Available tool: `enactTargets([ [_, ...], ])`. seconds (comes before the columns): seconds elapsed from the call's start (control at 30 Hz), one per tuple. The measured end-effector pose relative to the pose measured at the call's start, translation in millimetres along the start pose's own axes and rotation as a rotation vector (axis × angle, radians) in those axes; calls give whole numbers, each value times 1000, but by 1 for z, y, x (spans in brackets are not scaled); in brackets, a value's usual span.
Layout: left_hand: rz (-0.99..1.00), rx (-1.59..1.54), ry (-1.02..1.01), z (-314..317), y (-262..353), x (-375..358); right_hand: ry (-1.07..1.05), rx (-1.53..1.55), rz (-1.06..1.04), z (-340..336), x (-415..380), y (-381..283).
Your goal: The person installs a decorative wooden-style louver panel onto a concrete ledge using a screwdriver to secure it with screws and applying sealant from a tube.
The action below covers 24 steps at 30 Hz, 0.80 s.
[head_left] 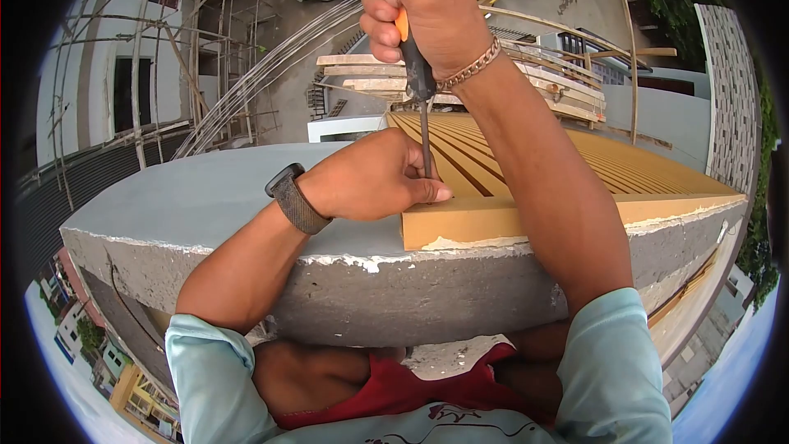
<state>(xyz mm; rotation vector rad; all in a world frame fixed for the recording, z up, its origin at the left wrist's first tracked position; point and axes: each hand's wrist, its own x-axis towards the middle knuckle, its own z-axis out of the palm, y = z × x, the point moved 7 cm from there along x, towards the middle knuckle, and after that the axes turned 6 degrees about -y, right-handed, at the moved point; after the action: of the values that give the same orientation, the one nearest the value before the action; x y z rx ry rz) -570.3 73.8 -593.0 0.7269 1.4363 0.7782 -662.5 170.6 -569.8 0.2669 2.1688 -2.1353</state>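
Outdoors, a grey concrete ledge (205,197) carries a ribbed orange panel (575,173), with scaffolding (164,57) behind. Your right hand (427,12) is closed around the screwdriver (415,66) handle, holding it upright with the tip at the panel's near corner. Your left hand (374,177) rests on that corner, fingers curled about the shaft.

Screwdriver (415,62): handle was black with an orange band at the top, shaft dark metal. Under its tip, the ribbed panel (575,168) was ochre-yellow with darker parallel stripes; front edge pale tan. Ledge (189,197) beneath the panel: flat grey top, rougher grey face, white chipped line along the edge. Watch (294,197) left of the screwdriver was black; bracelet (470,70) beside the handle, coppery. Sleeves (209,370) pale aqua.
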Motion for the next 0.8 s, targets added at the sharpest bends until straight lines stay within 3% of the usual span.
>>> enactTargets([
  [0.2,-67,6,10,-2,0,1,-69,515,162,0,0,23],
  [0.27,-76,-1,22,-3,-4,1,119,-120,137,-17,4,18],
  [0.4,-33,10,34,-2,-3,2,189,-143,179,-23,-3,10],
  [0.5,-79,41,17,-4,4,-1,189,23,163,-24,-1,13],
  [0.57,-124,80,1,-3,1,-2,-116,670,216,-4,2,17],
  [0.6,-78,44,11,-1,-3,0,-247,853,192,1,0,15],
  [0.77,-69,-8,19,-2,-4,0,-56,597,260,-7,2,30],
  [0.8,-65,0,25,-3,-3,1,8,-50,143,-19,2,13],
])
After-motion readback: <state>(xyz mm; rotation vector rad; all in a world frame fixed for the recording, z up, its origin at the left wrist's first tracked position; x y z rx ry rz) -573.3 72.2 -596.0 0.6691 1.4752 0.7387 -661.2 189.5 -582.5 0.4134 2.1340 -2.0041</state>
